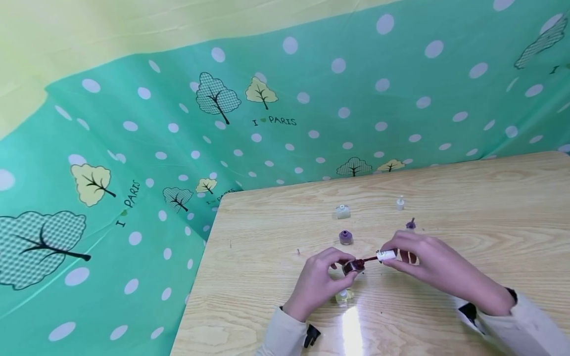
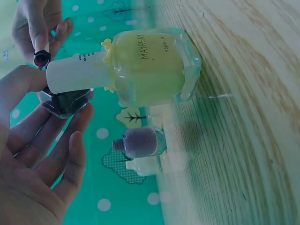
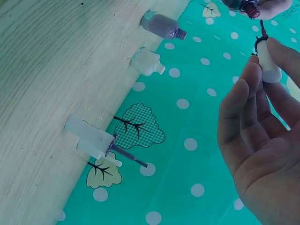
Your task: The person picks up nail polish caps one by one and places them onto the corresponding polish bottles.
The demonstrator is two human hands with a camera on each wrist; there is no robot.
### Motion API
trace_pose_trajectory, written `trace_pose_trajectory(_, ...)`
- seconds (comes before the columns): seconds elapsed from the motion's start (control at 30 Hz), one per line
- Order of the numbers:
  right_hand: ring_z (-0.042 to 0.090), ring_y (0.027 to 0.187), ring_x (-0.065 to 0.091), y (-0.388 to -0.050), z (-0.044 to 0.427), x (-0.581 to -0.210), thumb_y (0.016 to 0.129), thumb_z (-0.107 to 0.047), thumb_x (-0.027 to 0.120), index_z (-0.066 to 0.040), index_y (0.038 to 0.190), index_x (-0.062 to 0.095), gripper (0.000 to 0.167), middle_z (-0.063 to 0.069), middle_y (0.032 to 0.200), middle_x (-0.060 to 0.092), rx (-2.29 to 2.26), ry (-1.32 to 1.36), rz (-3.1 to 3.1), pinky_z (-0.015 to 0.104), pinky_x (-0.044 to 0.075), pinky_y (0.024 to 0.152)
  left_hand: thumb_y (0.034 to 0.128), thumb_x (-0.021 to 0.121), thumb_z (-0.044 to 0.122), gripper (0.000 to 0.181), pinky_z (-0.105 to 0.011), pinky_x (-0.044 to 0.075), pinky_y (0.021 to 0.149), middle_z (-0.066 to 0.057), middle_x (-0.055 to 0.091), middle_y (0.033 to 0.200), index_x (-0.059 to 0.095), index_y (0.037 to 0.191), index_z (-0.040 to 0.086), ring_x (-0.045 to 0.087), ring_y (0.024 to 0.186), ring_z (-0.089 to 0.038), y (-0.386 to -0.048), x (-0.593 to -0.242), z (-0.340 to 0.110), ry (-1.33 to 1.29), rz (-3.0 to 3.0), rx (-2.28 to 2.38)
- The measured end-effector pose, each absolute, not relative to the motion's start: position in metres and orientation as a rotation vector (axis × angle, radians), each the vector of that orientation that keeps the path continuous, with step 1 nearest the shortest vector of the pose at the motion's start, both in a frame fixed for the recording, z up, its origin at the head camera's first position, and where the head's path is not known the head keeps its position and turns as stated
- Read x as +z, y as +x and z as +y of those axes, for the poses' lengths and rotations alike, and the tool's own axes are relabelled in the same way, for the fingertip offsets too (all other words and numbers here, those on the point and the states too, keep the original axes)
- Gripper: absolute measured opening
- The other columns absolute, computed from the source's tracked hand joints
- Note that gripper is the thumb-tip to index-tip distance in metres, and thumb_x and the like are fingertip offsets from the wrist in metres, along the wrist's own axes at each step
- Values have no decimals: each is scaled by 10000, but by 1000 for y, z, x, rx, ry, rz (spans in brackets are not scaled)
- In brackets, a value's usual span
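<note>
My left hand [image 1: 318, 279] holds a small dark red nail polish bottle [image 1: 353, 267] between thumb and fingers, tilted with its mouth to the right. My right hand [image 1: 425, 257] pinches a white cap [image 1: 386, 255] by its sides. From the cap a dark red brush [image 3: 263, 30] points at the bottle's mouth; whether its tip touches the neck I cannot tell. Close by the left hand stands a yellow nail polish bottle [image 2: 150, 68] with its white cap on. Beyond the right hand a cap with a purple brush [image 3: 131, 154] stands brush up.
Farther back on the wooden table [image 1: 267, 222] stand an uncapped purple bottle [image 1: 345, 237] and an uncapped clear bottle [image 1: 342, 212]. A white cap [image 1: 400, 203] stands brush up at the back right. A green dotted cloth [image 1: 311, 109] hangs behind the table and along its left side.
</note>
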State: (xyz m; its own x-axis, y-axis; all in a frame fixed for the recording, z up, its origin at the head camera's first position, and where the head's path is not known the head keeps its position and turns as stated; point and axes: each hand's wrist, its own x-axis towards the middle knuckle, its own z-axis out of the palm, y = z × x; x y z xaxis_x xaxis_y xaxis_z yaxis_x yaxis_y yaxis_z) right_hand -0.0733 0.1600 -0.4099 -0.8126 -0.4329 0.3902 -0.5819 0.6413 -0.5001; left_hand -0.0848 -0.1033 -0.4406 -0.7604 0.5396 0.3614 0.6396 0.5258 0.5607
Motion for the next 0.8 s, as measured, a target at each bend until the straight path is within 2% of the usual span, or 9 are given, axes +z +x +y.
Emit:
trace_pose_trajectory(0.3,-68,681,416,-73,156,-409,879,-259,753,-289,989,705,124,-261,789,471,924,858,-2666,151,390,535,859,774,229,275,-141,534,816,59,727,1051,714,1111,138,654,933,1,-85,-442,-104,-1041,-2616,-1026)
trace_pose_trajectory(0.8,-73,663,423,-74,149,-411,871,-246,762,-265,1003,715,141,-240,822,511,940,894,-2697,150,406,526,856,782,229,277,-140,529,829,40,733,1044,724,1107,126,665,927,-13,-83,-440,-101,-1046,-2631,-1055)
